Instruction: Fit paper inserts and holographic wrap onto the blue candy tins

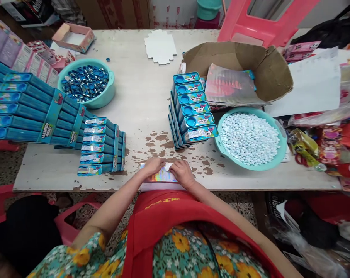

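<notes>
At the table's front edge lies a shiny holographic sticker sheet (161,177), on top of a white layer. My left hand (154,166) is closed on its upper left part, fingers curled under. On the sheet's right side, my right hand (182,173) pinches with bent fingers, and a small pale corner shows by the fingertips. Just beyond the hands stands a display tray of blue slim tins (194,110); the nearest tin bears a shiny label, the others show round recesses. Another group of blue tins (94,148) with shiny labels is to the left.
Long stacks of tins (33,110) fill the left side. A turquoise basin of small blue-and-silver pieces (86,83) sits behind them. To the right are a basin of pale candies (250,139) and a cardboard box (267,73) with shiny sheets (230,87). White card pieces (160,46) lie far back.
</notes>
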Motion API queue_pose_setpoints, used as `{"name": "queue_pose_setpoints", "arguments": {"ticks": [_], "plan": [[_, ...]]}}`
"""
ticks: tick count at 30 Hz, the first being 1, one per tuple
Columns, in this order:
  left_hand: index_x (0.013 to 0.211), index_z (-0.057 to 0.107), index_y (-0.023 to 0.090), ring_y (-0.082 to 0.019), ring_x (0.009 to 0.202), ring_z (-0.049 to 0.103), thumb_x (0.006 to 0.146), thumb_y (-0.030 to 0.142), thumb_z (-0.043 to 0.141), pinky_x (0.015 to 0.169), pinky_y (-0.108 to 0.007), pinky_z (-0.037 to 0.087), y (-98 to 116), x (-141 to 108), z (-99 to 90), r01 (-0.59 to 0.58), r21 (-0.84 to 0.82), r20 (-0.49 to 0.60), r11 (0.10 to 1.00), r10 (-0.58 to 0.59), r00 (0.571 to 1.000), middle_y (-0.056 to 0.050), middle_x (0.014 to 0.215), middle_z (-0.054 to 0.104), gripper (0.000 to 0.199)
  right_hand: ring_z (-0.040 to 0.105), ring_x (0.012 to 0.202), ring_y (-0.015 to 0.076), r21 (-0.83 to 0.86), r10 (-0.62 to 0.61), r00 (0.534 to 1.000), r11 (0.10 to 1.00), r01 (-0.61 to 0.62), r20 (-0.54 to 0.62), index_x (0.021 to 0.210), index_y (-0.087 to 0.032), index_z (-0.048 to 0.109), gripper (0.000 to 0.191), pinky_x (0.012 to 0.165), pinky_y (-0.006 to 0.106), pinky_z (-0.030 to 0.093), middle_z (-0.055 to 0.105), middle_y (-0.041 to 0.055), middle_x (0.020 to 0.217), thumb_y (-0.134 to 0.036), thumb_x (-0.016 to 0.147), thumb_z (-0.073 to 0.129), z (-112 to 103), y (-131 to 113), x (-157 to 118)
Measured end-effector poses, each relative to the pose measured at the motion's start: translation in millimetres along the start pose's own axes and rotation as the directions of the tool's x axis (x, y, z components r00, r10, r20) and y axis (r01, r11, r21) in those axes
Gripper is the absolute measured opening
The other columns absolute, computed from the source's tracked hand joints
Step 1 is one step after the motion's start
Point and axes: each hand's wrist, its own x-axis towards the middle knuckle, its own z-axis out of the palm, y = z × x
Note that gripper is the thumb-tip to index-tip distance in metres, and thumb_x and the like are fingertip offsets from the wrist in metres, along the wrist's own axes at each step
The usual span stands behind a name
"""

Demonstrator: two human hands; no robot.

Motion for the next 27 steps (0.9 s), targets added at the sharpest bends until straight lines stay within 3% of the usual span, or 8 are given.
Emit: {"name": "queue_pose_setpoints", "arguments": {"ticks": [4,6,8,12,15,18,22,27], "plan": [[0.095,0.066,0.017,-0.024,0.099,0.057,0.089,0.031,0.036,0.089,-0.035,0.038,9,-13,-11.0,0.009,-0.061,-0.158,0.998,-0.018,0.987,-0.011,0.099,0.067,0.034,0.055,0.080,0.0186,0.144,0.078,0.997,0.986,-0.078,0.006,0.082,-0.021,0.063,0.010,0.071,0.030,0.040,0.063,0.0042,0.081,-0.021,0.087,0.055,-35,-4,0],[0.111,0.060,0.018,-0.022,0.108,0.053,0.091,0.034,0.034,0.093,-0.033,0.038,18,-31,-21.4,-0.105,-0.237,-0.267,0.966,0.039,0.963,-0.010,0.114,0.062,0.037,0.056,0.078,0.0173,0.243,0.119,0.993,0.963,-0.114,-0.002,0.081,-0.021,0.062,0.008,0.070,0.028,0.041,0.063,0.0031,0.081,-0.020,0.086,0.056,-61,-11,-3],[0.118,0.056,0.019,-0.021,0.109,0.052,0.085,0.040,0.045,0.092,-0.031,0.040,30,-52,-32.6,-0.249,-0.396,-0.259,0.884,0.153,0.954,-0.008,0.120,0.059,0.040,0.057,0.077,0.0164,0.322,0.145,0.989,0.937,-0.134,-0.009,0.079,-0.021,0.061,0.006,0.068,0.027,0.041,0.063,0.0020,0.080,-0.020,0.085,0.057,-86,-21,-6],[0.085,0.064,0.017,-0.015,0.081,0.057,0.083,0.040,0.051,0.076,-0.025,0.044,54,-84,-53.2,-0.275,-0.524,-0.080,0.806,0.274,0.958,-0.002,0.085,0.065,0.026,0.056,0.075,0.0156,0.401,0.187,0.979,0.906,-0.139,-0.081,0.079,-0.021,0.059,0.007,0.067,0.026,0.042,0.061,0.0017,0.078,-0.020,0.085,0.056,-124,-45,-12],[0.075,0.059,0.016,-0.012,0.068,0.053,0.088,0.039,0.044,0.065,-0.022,0.041,67,-96,-75.0,-0.272,-0.573,-0.120,0.773,0.249,0.961,0.000,0.070,0.058,0.030,0.055,0.075,0.0166,0.362,0.181,0.963,0.927,-0.099,-0.199,0.081,-0.020,0.060,0.008,0.068,0.028,0.042,0.061,0.0026,0.077,-0.021,0.087,0.054,-145,-60,-14],[0.089,0.058,0.016,-0.011,0.069,0.051,0.089,0.039,0.044,0.064,-0.022,0.040,81,-106,-108.0,-0.367,-0.555,-0.202,0.746,0.307,0.930,0.000,0.075,0.056,0.027,0.053,0.080,0.0183,0.311,0.171,0.915,0.949,-0.053,-0.365,0.084,-0.020,0.062,0.009,0.072,0.031,0.042,0.060,0.0039,0.080,-0.022,0.088,0.054,-172,-70,-8],[0.105,0.052,0.019,-0.011,0.073,0.049,0.089,0.032,0.045,0.067,-0.023,0.039,101,-101,-155.3,-0.518,-0.459,-0.384,0.722,0.364,0.848,0.001,0.081,0.054,0.021,0.053,0.092,0.0203,0.331,0.244,0.804,0.942,-0.063,-0.542,0.083,-0.022,0.066,0.007,0.082,0.036,0.043,0.054,0.0053,0.091,-0.025,0.083,0.060,-209,-62,20],[0.093,0.048,0.018,-0.009,0.066,0.041,0.087,0.023,0.046,0.061,-0.021,0.034,111,-54,-183.7,-0.609,-0.435,-0.461,0.663,0.417,0.783,0.003,0.075,0.046,0.009,0.050,0.098,0.0232,0.339,0.344,0.752,0.925,-0.171,-0.562,0.069,-0.020,0.066,0.009,0.089,0.042,0.040,0.053,0.0056,0.094,-0.028,0.073,0.068,-222,-22,69]]}}
